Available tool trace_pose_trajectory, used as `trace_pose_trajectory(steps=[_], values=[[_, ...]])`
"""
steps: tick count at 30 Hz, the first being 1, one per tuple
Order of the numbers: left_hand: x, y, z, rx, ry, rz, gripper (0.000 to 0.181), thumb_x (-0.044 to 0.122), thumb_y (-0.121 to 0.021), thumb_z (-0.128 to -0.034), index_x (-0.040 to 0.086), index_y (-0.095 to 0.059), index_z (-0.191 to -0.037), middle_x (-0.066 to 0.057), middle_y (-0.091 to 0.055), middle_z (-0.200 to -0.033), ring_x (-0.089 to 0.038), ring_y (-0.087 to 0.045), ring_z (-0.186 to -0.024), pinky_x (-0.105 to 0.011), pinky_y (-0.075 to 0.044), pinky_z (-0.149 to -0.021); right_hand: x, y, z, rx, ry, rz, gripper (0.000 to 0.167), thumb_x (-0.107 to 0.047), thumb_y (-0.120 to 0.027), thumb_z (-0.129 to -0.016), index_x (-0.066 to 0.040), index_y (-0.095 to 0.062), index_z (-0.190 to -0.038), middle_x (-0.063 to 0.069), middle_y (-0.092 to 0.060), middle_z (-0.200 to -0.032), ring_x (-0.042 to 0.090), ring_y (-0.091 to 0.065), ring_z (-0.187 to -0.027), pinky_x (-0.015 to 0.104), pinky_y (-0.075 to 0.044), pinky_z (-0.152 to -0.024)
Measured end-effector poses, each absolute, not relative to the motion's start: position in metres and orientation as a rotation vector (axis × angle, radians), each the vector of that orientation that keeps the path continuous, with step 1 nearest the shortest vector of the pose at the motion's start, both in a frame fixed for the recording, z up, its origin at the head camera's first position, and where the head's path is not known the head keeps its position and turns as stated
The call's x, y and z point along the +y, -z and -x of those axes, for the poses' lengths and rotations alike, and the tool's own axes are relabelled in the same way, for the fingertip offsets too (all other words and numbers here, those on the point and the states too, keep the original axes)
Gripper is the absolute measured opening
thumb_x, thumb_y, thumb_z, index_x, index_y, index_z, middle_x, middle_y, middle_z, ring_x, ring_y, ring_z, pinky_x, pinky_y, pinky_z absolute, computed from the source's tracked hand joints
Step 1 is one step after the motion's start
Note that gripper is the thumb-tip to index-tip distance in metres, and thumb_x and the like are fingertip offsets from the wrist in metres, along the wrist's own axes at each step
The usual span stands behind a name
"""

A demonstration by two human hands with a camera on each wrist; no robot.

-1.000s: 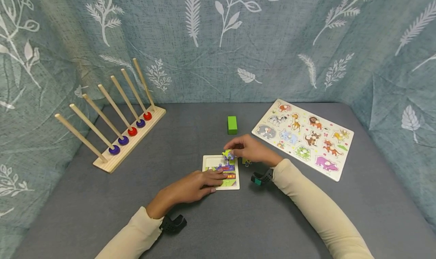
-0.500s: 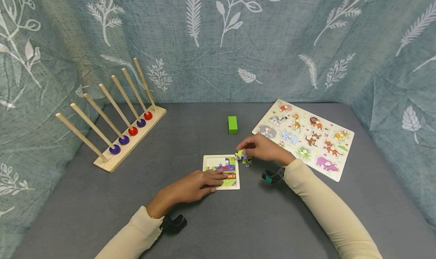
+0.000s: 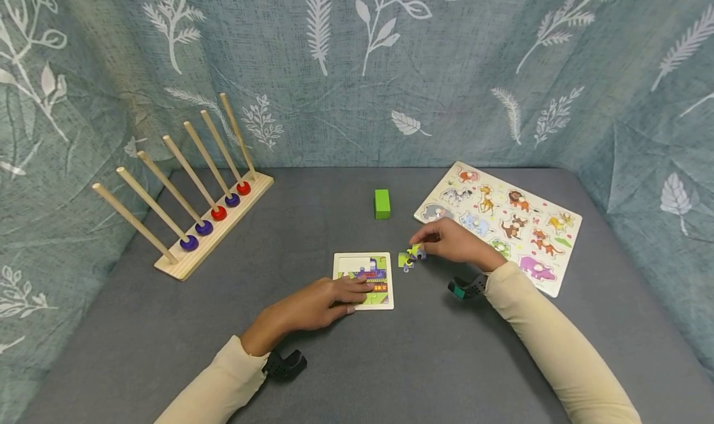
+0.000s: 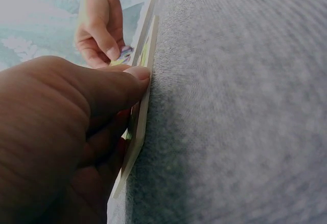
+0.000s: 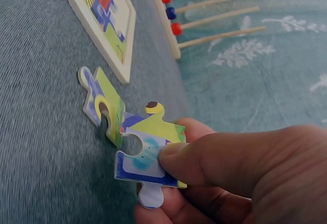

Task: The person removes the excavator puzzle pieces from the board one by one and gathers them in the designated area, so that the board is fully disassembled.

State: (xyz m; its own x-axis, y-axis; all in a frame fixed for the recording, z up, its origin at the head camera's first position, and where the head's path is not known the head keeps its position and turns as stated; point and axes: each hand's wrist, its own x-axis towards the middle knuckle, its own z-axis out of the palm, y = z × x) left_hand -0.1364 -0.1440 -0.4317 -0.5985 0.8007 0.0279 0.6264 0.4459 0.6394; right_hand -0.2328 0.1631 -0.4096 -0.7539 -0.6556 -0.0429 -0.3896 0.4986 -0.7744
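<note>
My right hand (image 3: 453,241) pinches a jigsaw puzzle piece (image 5: 145,157) between thumb and fingers, right of the small framed puzzle. The piece has yellow, green and blue printing and a pale blue face-like shape. Another jigsaw piece (image 5: 108,98), green and purple, lies on the table just beside it; whether the two touch I cannot tell. My left hand (image 3: 320,303) rests on the puzzle frame (image 3: 391,287), its fingers stretched over the assembled pieces and its thumb at the near edge. Part of the frame's upper left is bare, and my fingers hide some of the picture.
Behind the puzzle stands a green block (image 3: 382,204). An animal peg puzzle board (image 3: 530,225) lies at the right, close to my right hand. On the left is a wooden peg stand (image 3: 223,222) with red and blue beads. A patterned curtain (image 3: 357,101) hangs behind.
My right hand has moved right, carrying the puzzle piece from above the frame to beside the loose piece on the table. The left hand has stayed in place.
</note>
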Motion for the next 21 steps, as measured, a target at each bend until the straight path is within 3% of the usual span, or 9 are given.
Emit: trace_pose_trajectory(steps=[12, 21], values=[[-0.145, 0.434, 0.137, 2.415, -0.917, -1.220, 0.039, 0.002, -0.061, -0.0938, 0.004, -0.061, -0.132, -0.005, -0.052, -0.142, -0.022, -0.038, -0.137, -0.043, -0.035, -0.108, 0.176, 0.409, 0.232, 2.347, 1.097, 0.869, 0.019, 0.007, -0.059, -0.091, 0.005, -0.070, -0.106, 0.009, -0.069, -0.095, 0.016, -0.058, -0.076, 0.030, -0.047, -0.064], [-0.145, 0.435, 0.138, 2.409, -0.929, -1.209, 0.039, 0.003, -0.061, -0.0944, 0.005, -0.060, -0.134, -0.003, -0.052, -0.141, -0.021, -0.038, -0.137, -0.043, -0.035, -0.108, 0.177, 0.413, 0.233, 2.325, 1.059, 0.894, 0.018, 0.009, -0.059, -0.090, 0.007, -0.070, -0.105, 0.006, -0.068, -0.091, 0.015, -0.060, -0.079, 0.030, -0.050, -0.066]])
